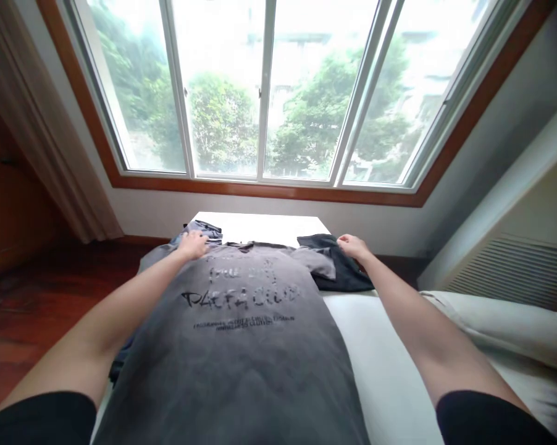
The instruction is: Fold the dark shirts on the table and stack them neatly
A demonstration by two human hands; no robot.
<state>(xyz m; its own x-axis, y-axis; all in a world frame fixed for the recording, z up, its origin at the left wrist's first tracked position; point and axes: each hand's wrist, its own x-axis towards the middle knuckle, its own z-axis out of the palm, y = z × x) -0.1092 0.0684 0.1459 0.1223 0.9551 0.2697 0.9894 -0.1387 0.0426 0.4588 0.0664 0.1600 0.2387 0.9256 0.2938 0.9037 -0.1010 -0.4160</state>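
Note:
A grey T-shirt (pixel 241 334) with black lettering lies spread flat, print up, along a white table (pixel 389 371). My left hand (pixel 192 245) rests on its left shoulder near the collar, fingers curled on the cloth. My right hand (pixel 352 246) reaches past the shirt's right sleeve and is closed on a black garment (pixel 341 275) lying at the table's far right. A blue-grey piece of clothing (pixel 204 230) lies crumpled just beyond my left hand.
A wide window with a wooden frame (pixel 260 188) fills the wall behind the table. A red-brown wooden floor (pixel 37 296) lies to the left. A beige cushion (pixel 505 327) and a vented unit (pixel 523 272) sit to the right.

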